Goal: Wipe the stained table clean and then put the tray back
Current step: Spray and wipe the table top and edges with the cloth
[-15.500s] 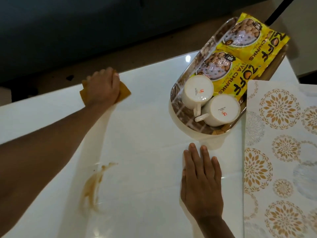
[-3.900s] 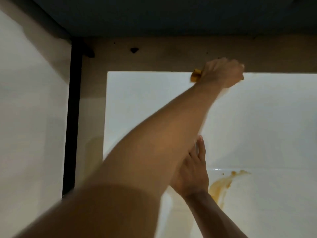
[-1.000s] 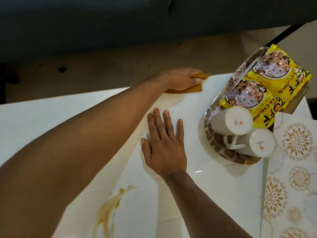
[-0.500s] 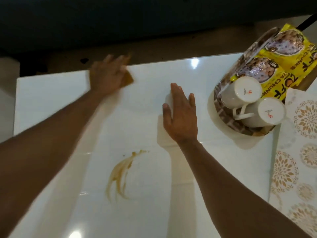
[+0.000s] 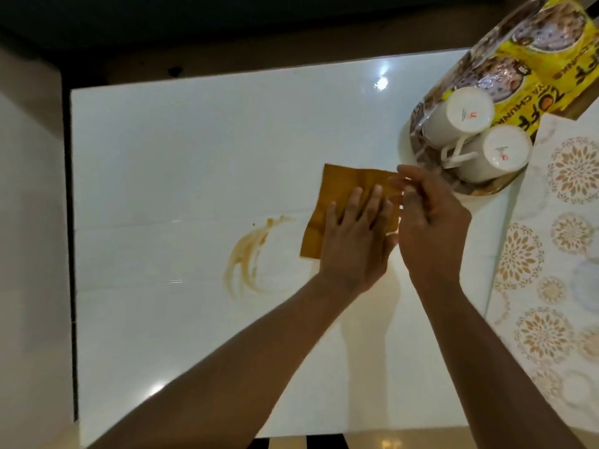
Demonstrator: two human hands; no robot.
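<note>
Cloth [image 5: 343,202] moved from the upper-left table [image 5: 162,157] edge to frame centre; left hand [image 5: 355,241] pressed it flat, fingers straight. Right hand [image 5: 431,222] pinched its right edge. Stain [image 5: 249,254] was still unwiped, just left of cloth.

Table [image 5: 162,157] fills the view. Stain [image 5: 249,254] near its middle. Cloth [image 5: 340,189] flat on the table just right of the stain. Left hand [image 5: 356,241] on the cloth's near part; right hand [image 5: 431,228] at its right edge. Tray [image 5: 418,124] far right, two cups [image 5: 460,115] and packets [image 5: 534,66] on it, cups nearer. Mat [image 5: 551,254] right of the hands.
</note>
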